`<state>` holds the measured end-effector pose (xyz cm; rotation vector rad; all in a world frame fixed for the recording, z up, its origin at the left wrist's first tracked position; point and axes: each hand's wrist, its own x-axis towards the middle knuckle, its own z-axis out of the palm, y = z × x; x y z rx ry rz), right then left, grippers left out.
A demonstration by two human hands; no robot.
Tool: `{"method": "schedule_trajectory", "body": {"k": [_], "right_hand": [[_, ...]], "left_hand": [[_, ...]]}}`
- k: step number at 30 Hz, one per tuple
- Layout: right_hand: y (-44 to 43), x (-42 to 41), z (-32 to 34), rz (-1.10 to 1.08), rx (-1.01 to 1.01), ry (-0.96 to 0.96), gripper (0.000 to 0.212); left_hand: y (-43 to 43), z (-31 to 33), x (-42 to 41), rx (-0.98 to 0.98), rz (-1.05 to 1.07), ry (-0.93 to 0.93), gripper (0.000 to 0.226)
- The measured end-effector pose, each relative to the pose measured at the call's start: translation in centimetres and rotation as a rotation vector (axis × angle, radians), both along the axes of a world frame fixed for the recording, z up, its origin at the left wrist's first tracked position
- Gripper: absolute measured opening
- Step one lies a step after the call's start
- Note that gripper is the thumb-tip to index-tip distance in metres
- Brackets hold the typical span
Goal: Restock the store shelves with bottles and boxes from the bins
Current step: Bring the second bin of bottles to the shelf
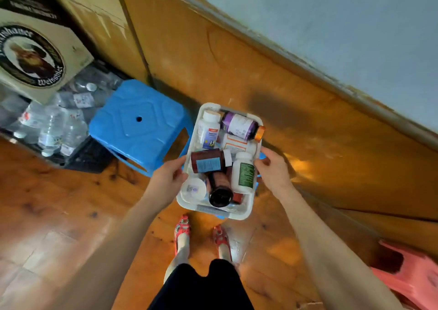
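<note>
The left hand (169, 178) and right hand (272, 171) clasp opposite sides of a white bin (239, 211) full of bottles (244, 173), held above the wooden floor beside a blue stool (139, 120). Fingers underneath are hidden; labels look too blurred to read.

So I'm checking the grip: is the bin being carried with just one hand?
No, the left hand and right hand each grip one long side of the white bin.
</note>
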<state>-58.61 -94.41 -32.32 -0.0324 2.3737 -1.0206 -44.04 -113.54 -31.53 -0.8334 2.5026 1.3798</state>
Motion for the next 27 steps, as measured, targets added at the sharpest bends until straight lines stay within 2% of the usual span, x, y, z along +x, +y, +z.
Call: {"method": "schedule_trajectory", "body": {"k": [5, 9, 14, 19, 27], "right_hand": [[-1.0, -0.9, 5.7, 0.183, -0.112, 0.067, 0.03], [-1.5, -1.6, 9.4, 0.462, -0.151, 0.115, 0.031], [-2.0, -0.2, 13.4, 0.731, -0.203, 0.111, 0.032], [-2.7, 4.2, 16.1, 0.95, -0.223, 0.091, 0.034], [-0.7, 15.9, 18.3, 1.266, -0.344, 0.116, 0.035]], "left_hand": [[2.7, 5.9, 2.7, -0.007, 0.189, 0.106, 0.045], [6.2, 9.0, 5.3, 0.006, 0.402, 0.167, 0.049], [11.8, 12.5, 9.3, -0.016, 0.651, 0.217, 0.044], [17.8, 15.5, 14.7, -0.043, 0.895, 0.297, 0.042], [28.4, 18.1, 24.5, -0.18, 1.28, 0.304, 0.041]]}}
